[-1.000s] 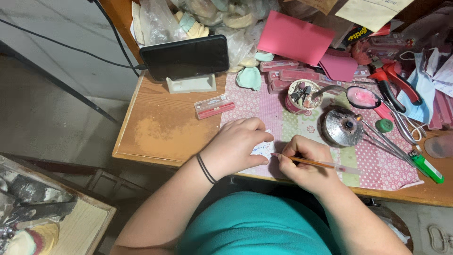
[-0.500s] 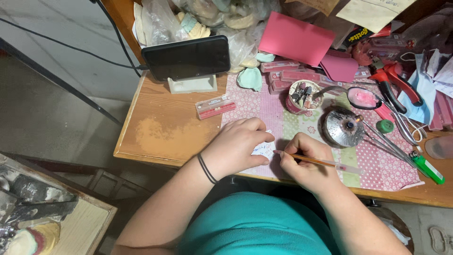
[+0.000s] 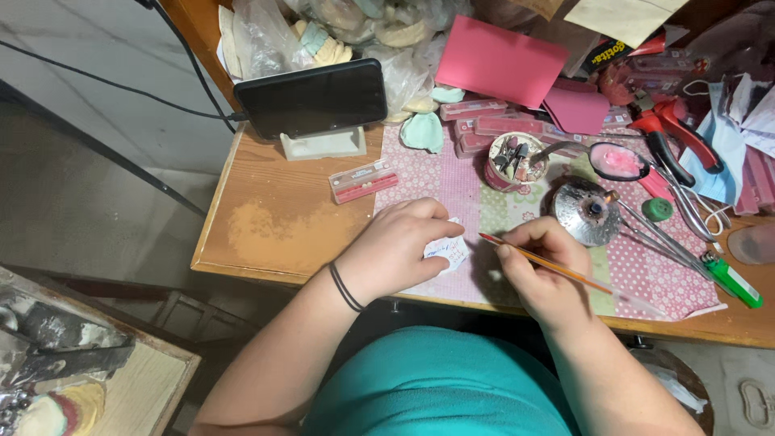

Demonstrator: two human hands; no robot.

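In the head view, a small white slip of paper [image 3: 446,250] is pinned on the patterned mat [image 3: 484,202] near the front edge of the desk [image 3: 274,218] by the left hand [image 3: 395,250], whose fingers are curled down on it in a closed grip. An orange pencil [image 3: 549,265] is clamped in the grip of the right hand [image 3: 545,270], its red tip brought just beside the right edge of the slip. Blue marks can already be made out on the paper, so some writing appears to have been done; how much is left cannot be told, since most of the slip is hidden under the fingers. A small cup of tools [image 3: 517,160], a round metal lid [image 3: 585,211] and a propped phone [image 3: 311,98] are set further back, untouched.
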